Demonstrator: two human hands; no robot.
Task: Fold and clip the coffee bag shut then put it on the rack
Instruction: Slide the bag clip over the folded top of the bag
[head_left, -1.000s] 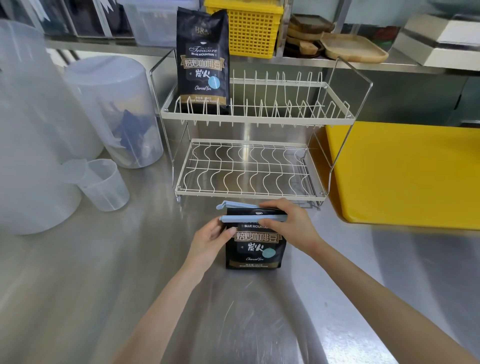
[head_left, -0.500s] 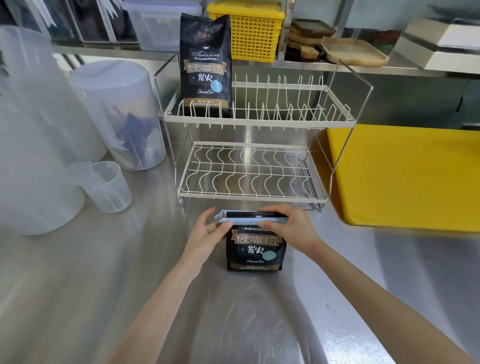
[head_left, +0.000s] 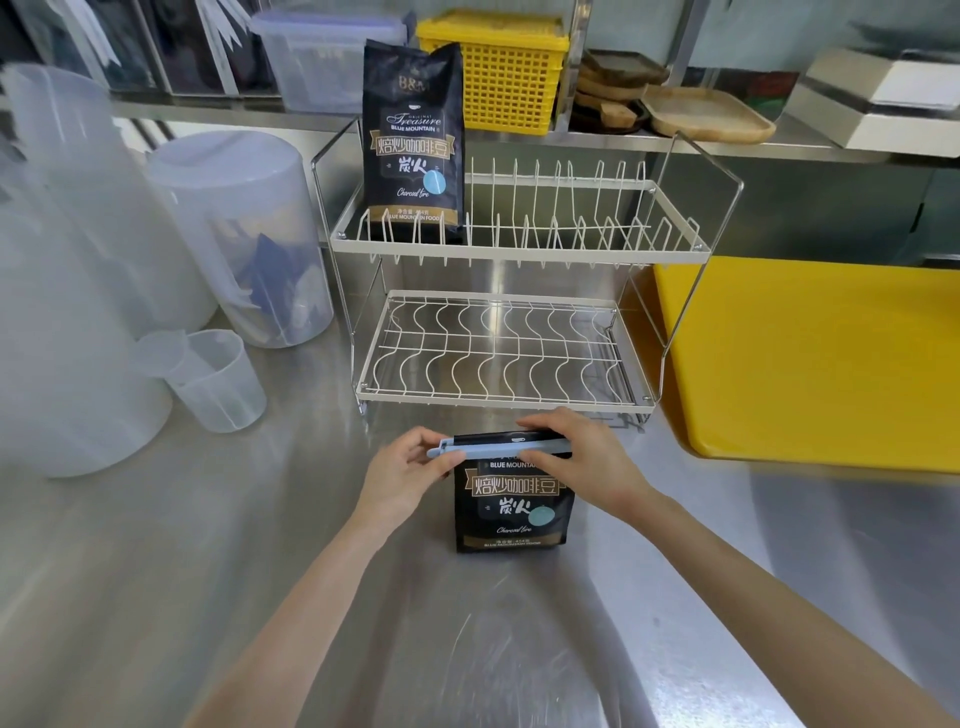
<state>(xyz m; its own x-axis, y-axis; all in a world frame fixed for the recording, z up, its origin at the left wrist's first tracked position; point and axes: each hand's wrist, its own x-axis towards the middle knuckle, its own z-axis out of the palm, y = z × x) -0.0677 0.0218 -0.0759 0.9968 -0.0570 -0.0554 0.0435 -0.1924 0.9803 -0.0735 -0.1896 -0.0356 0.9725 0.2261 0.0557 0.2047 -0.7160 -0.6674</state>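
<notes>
Bare steel counter (head_left: 156, 597) lies open on every near side of the coffee bag (head_left: 514, 506), which stands upright (top folded down) under a pale blue clip (head_left: 498, 448). The left hand (head_left: 402, 475) pinches the clip's left end; the right hand (head_left: 582, 460) grips its right part. Behind, the rack (head_left: 519, 249) has a free lower tier, with another bag (head_left: 418, 140) at the upper tier's left edge.

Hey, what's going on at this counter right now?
A person is sealing a coffee bag that stands on the steel counter. Both hands, left and right, press a light blue clip along its folded top. The bag is not yet on the wire rack behind it, where a second, taller coffee bag stands on the upper tier.
</notes>
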